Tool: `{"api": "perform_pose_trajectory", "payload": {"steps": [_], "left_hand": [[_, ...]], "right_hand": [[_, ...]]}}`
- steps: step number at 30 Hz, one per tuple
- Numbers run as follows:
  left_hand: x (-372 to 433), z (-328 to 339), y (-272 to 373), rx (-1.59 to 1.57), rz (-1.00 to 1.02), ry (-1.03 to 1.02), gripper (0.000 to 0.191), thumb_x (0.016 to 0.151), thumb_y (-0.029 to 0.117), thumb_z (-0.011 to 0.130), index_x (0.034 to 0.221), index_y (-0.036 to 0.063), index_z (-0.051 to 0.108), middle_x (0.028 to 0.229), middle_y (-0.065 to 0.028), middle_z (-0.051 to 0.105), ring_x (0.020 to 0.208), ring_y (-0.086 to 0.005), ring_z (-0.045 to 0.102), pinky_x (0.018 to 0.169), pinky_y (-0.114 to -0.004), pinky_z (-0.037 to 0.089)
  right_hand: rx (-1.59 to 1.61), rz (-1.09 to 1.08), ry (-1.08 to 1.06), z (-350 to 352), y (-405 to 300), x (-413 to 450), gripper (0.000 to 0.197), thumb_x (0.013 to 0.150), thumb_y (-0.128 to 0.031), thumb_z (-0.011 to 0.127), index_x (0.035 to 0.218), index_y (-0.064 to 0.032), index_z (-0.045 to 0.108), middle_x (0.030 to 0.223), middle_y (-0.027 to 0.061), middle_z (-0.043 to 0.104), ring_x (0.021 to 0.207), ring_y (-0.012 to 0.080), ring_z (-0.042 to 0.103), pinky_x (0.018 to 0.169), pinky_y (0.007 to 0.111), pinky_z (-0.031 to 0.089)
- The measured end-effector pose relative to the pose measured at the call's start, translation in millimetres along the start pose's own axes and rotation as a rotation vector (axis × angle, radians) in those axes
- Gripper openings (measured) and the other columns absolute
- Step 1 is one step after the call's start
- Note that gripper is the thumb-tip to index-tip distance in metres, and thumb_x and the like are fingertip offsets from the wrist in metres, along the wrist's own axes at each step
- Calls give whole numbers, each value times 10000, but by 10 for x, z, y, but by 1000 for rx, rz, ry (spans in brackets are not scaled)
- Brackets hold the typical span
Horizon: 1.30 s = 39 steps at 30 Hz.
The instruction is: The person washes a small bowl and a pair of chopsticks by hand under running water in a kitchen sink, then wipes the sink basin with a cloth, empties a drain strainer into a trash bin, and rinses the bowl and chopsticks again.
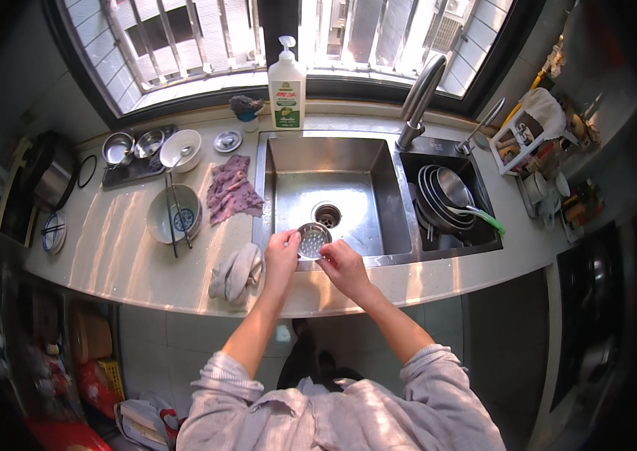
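Observation:
Between my two hands is a round metal sink strainer (313, 239) with a perforated bottom. My left hand (283, 256) grips its left rim, while the fingers of my right hand (344, 265) pinch the lower right edge. The strainer is held over the front edge of the stainless steel sink (346, 191). Behind it the open drain hole (328, 215) shows in the basin floor. A crumpled light grey cloth (235, 274) lies on the counter left of my left hand. Farther back, a purple patterned cloth (233, 189) is spread beside the sink.
Nested pots (454, 189) fill the smaller dark basin (482, 242) at right, near the faucet (417, 113). Chopsticks (173, 217) rest across a large bowl (155, 211) at left. A white pump bottle (287, 84) stands behind the sink. Small metal bowls (118, 147) sit on a tray (132, 177).

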<state>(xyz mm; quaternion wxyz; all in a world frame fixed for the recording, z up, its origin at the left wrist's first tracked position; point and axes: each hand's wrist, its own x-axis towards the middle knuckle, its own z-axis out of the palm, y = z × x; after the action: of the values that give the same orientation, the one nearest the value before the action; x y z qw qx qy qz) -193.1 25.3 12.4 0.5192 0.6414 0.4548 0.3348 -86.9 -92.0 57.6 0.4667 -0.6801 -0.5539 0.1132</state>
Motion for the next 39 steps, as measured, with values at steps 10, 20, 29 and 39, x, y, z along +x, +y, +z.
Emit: {"api": "perform_pose_trajectory", "payload": {"steps": [10,20,29,39], "left_hand": [[1119,976,-772,450,-208,-87,170,729,85,467,800,8,600,845,-201,586,787,-353,579,729,-420,450],[1414,1625,-1287,547,-413,-113,153,775,54,446,853,16,572,881,-205,603,862,-379,568,756,-442,448],[1289,1717,-955,848,-427,53,248,750,142,552,984,74,504,852,-162,623,888,-361,575,746,-417,471],[1148,2083,-357,-569,-852,-48,321,737,118,595,1035,17,534,809,-77,588,542,-164,559,422,-249,478]], "right_hand": [[-111,382,324,-605,1377,634,210,723,-40,623,929,-19,590,641,27,521,547,98,470,506,243,398],[-67,491,573,-1691,2379,1551,322,840,-178,547,1098,12,523,929,138,589,876,221,558,780,306,434],[-458,335,297,-2261,3283,2425,338,846,-406,456,940,-120,609,858,205,604,851,388,562,702,441,439],[284,384,574,-1503,2297,1746,184,686,-37,640,712,-40,458,664,12,452,625,114,445,569,252,381]]}}
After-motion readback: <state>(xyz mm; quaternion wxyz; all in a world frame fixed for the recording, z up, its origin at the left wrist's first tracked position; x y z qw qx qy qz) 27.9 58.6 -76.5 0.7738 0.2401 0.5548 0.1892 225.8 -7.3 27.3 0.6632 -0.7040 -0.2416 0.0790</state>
